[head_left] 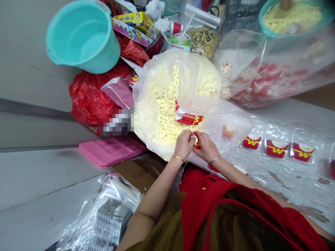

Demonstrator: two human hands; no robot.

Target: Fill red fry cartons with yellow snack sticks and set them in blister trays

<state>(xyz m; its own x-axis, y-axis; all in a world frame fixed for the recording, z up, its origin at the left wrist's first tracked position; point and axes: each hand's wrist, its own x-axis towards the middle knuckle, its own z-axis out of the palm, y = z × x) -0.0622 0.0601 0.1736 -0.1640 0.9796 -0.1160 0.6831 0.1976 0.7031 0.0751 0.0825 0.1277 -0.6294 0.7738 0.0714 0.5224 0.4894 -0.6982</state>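
My right hand (206, 147) is closed around a small red fry box (197, 140) at the near edge of a plastic-lined round tub (146, 94). Close against it, the closed fingers of my left hand (184, 143) pinch a few pale yellow fry-shaped sticks (194, 138) at the box's mouth. A heap of the same sticks (167, 118) lies inside the tub, just beyond my hands. On that heap rests a nested stack of red fry boxes (188, 118) with yellow zigzag marks.
A turquoise bucket (78, 35) stands at upper left above a red plastic bag (91, 94). A pink tray (112, 150) lies left of the tub. To the right, red boxes sit in clear plastic packs (276, 148). Another person's hand (286, 4) reaches into a turquoise basin (272, 33).
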